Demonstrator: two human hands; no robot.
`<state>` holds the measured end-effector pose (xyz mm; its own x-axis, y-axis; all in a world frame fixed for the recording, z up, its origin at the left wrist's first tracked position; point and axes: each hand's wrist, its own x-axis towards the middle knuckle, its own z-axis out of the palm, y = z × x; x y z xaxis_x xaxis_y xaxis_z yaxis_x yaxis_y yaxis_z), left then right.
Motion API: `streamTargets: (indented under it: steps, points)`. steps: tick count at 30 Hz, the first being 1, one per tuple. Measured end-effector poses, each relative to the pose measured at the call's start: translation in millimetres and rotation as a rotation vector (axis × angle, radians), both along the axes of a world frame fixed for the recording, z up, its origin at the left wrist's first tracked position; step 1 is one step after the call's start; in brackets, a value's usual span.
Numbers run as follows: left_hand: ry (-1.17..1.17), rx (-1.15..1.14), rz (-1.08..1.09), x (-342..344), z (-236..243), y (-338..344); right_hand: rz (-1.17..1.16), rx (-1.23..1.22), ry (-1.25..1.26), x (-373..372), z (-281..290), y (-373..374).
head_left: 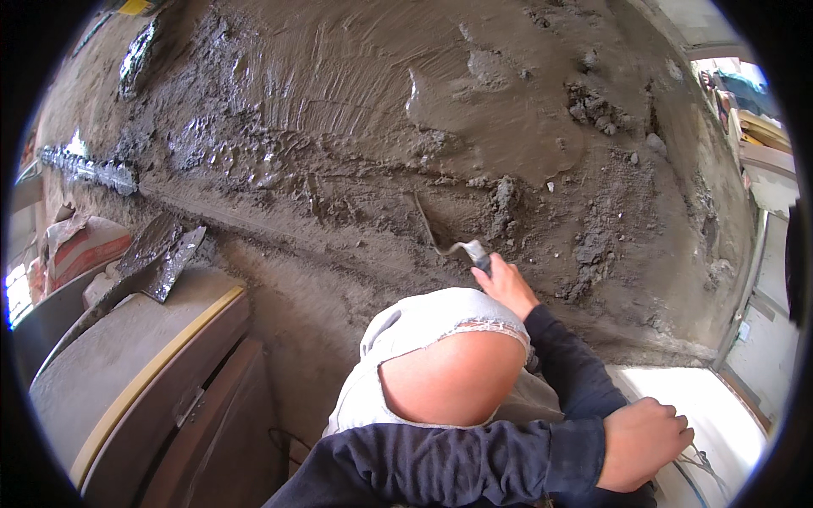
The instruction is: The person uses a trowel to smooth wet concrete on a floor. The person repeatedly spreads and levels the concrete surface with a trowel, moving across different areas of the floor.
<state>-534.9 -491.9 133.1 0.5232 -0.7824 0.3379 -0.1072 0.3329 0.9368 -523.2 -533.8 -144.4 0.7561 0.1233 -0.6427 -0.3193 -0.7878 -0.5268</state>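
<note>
My right hand is wrapped round the handle of a trowel, with its thin metal blade seen nearly edge-on against the wet grey mortar. The mortar is smoothed and ridged toward the back and lumpy around the blade. My left forearm lies across the front of the view, in a dark sleeve, past my bent knee in light, torn trousers. Over my right forearm rests my left hand, its fingers curled closed. Whatever might be inside those fingers is hidden.
At the left, a mortar-coated shovel leans across brown furniture with a yellow edge strip. Behind it sits a red-and-white bag. A mortar-smeared straight bar lies farther back. Thin wires hang near the white surface at lower right.
</note>
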Motion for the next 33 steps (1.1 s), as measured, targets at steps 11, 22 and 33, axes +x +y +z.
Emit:
streamTargets:
  steps: [11, 22, 33]
  points:
    - [-0.062, -0.043, -0.034, -17, 16, 1, -0.032, -0.375, -0.078, -54, 65, -185]
    - [-0.232, 0.380, -0.092, -41, 10, 19, 0.207, 0.093, -0.059, -4, 14, -81]
    - [-0.352, 0.756, -0.186, -62, -15, 16, 0.195, -0.067, -0.202, -25, 5, -178]
